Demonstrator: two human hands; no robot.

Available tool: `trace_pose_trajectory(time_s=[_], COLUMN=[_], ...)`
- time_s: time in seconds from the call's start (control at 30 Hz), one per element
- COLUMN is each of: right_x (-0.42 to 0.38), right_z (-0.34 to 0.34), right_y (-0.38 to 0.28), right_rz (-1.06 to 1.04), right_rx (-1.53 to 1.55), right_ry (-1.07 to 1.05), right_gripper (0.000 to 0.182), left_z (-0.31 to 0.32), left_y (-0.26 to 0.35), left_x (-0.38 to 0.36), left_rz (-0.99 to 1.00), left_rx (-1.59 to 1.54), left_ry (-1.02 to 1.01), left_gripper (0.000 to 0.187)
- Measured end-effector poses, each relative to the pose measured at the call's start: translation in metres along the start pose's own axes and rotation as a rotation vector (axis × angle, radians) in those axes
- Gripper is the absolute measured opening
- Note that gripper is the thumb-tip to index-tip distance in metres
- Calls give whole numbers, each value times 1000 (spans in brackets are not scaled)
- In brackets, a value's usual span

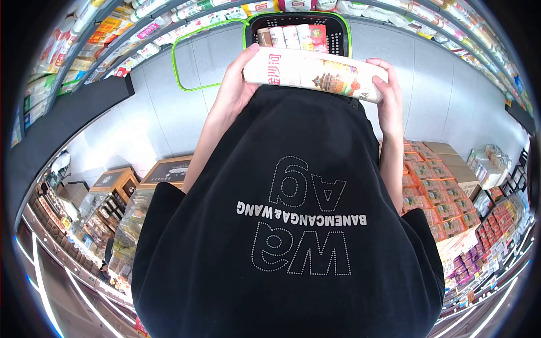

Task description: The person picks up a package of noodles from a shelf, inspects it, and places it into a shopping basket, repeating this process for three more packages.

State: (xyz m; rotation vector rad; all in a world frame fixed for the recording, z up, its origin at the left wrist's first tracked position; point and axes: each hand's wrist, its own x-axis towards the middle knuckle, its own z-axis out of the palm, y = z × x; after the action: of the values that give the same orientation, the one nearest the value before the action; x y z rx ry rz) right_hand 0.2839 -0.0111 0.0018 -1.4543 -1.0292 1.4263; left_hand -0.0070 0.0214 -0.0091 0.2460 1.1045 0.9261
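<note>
Both hands grip one long white packet (315,74) printed with red characters and a temple picture, left hand (235,84) and right hand (389,96) clasping its ends above the basket (338,28).

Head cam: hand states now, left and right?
Left hand: closed on one end of the long printed package.
Right hand: closed on its other end, above the shopping basket.

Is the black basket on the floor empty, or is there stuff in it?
Not empty. The basket has a row of packets standing at one end; the long package held in both hands hides the rest.
</note>
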Motion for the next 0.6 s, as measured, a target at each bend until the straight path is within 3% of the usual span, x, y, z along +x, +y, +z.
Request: trace_pose_trajectory(time_s=[0.23,0.33,0.4,0.6], right_x=[0,2,5,6], right_z=[7,14,15,13], right_y=[-4,-5,-7,-13], right_rz=[28,90,290,354], right_rx=[-50,-189,-127,-153], right_ry=[-61,20,23,-45], right_gripper=[35,42,51,49], left_z=[-7,-5,-3,-4], left_y=[-5,-9,-10,-15], left_x=[6,6,2,-3], left_rz=[49,169,272,341], left_rx=[68,101,148,172], left_ry=[8,55,-11,-26], left_gripper=[37,29,24,20])
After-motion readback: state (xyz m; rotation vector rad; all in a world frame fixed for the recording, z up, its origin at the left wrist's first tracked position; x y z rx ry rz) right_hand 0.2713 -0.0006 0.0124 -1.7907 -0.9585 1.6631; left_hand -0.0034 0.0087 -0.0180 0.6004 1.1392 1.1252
